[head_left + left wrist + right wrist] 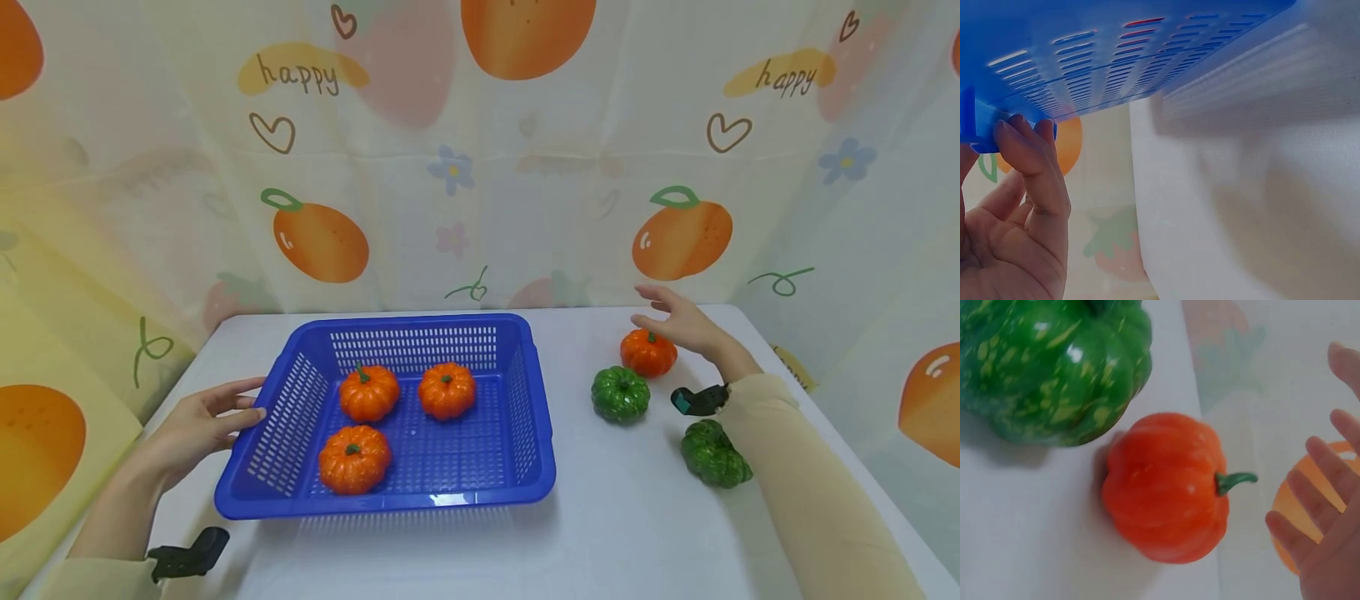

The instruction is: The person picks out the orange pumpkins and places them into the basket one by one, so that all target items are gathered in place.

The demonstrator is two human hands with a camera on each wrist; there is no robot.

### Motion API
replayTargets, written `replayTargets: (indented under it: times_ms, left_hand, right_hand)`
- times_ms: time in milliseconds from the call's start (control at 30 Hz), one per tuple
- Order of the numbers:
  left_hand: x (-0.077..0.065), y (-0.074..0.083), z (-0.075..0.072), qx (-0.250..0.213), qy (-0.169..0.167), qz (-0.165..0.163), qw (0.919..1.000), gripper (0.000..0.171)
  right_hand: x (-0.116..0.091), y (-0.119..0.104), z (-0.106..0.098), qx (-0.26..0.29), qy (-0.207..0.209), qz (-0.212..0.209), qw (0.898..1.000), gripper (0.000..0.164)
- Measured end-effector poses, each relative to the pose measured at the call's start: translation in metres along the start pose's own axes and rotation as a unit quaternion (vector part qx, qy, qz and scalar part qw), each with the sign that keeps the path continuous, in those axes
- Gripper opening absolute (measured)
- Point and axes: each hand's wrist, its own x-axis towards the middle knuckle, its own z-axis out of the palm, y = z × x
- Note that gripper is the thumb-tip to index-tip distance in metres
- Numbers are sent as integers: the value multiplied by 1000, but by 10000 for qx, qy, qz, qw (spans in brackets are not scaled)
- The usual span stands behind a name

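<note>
My left hand (191,427) grips the left rim of a blue plastic basket (390,503), thumb over the edge and fingers curled against its outer side in the left wrist view. Inside the basket sit three small orange pumpkins: one at the back left (369,394), one at the back middle (447,392) and one at the front left (354,461). Over at the right, my right hand (688,325) hovers with spread fingers beside and above another orange pumpkin (1166,487). That hand holds nothing; the right wrist view shows a gap between its fingers and the green stem.
Two green pumpkins lie right of the basket: one (620,394) just in front of the orange one, the other (714,454) nearer, partly behind the right sleeve. A white table (585,533) carries everything. A fruit-printed curtain (525,208) hangs behind it.
</note>
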Motion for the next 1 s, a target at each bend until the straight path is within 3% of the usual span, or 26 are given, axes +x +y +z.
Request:
replayTargets:
  times_ms: [167, 1000]
  left_hand:
    - [1, -1, 2, 11, 1, 10, 10000, 73]
    - [0, -1, 1, 50, 21, -7, 10000, 73]
  right_hand:
    - [-2, 9, 2, -98, -194, 310, 9993, 77]
    - [-9, 36, 14, -186, -735, 786, 9940, 85]
